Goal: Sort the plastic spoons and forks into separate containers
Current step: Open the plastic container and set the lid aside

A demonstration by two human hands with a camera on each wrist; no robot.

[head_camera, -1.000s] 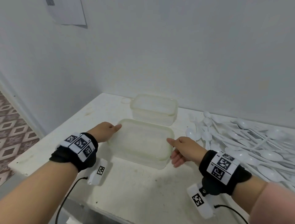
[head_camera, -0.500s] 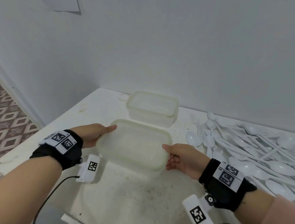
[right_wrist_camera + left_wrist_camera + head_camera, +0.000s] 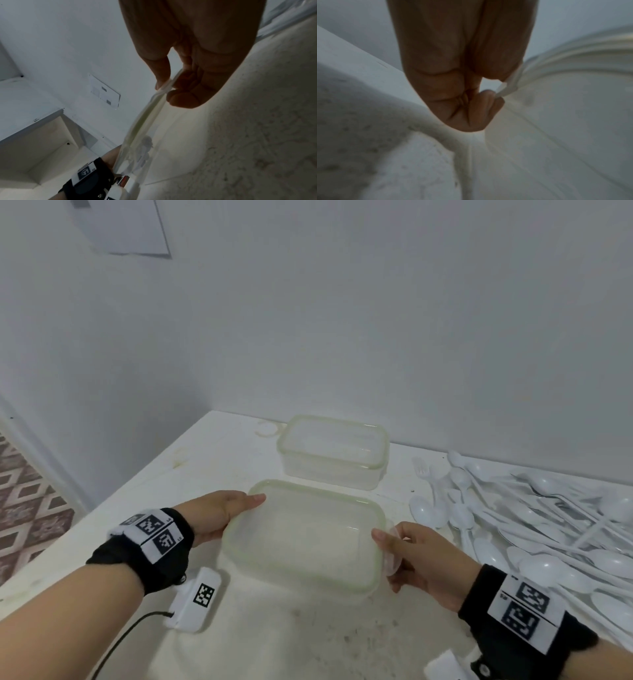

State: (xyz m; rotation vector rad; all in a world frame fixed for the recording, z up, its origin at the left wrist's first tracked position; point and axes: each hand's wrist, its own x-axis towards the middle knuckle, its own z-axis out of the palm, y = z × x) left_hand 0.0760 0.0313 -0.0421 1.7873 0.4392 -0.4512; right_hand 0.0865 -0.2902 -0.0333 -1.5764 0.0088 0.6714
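The left hand (image 3: 219, 517) grips the left short edge of the near container (image 3: 305, 537), thumb lying along the top of the rim and the other fingers curled beneath it; in the left wrist view the fingertips (image 3: 489, 97) pinch the clear rim flange. The right hand (image 3: 424, 563) does the same on the opposite short edge, thumb on top of the rim and fingers folded under a translucent tab at the side; the right wrist view shows the thumb and a fingertip (image 3: 181, 100) closed on the thin rim. Both wrists wear black bands with printed square markers.

The near container is a translucent rectangular tub with a pale greenish rim, held between the two hands near the front of the white table (image 3: 274, 642). Whether its base touches the table I cannot tell. Nothing lies inside it. Just behind it, towards the wall, stands the far container (image 3: 334, 451), the same kind of tub, upright on the table and also holding nothing.

To the right of both tubs, apart from them, the spoons and forks (image 3: 534, 525) lie in a loose heap on the table, white plastic, handles crossing; spoon bowls are plain, and one fork (image 3: 422, 469) shows at the heap's far left edge.
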